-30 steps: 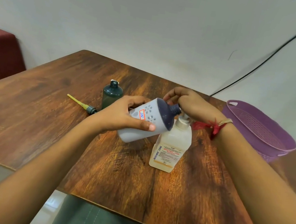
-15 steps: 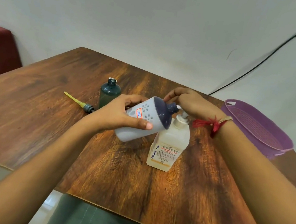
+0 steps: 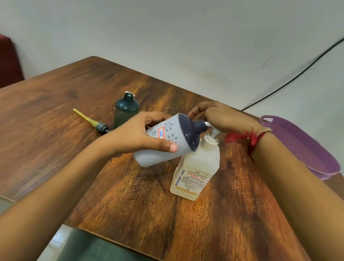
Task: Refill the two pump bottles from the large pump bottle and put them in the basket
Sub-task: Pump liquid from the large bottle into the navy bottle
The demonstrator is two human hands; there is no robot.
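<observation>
Grey bottle, which way does it lie?
Tilted off the table, neck rightward, mouth at the large bottle's spout; left hand wraps its body.
And the right hand?
Draped over the pump, fingers bent; a true grip, I cannot tell.

Bare forearms, red tasselled thread with beige cord on right wrist, grey-green trousers.

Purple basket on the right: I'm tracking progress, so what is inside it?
The purple plastic mesh basket shows only its own perforated floor, with no bottle in it. Its near left corner is hidden behind the person's right wrist.
</observation>
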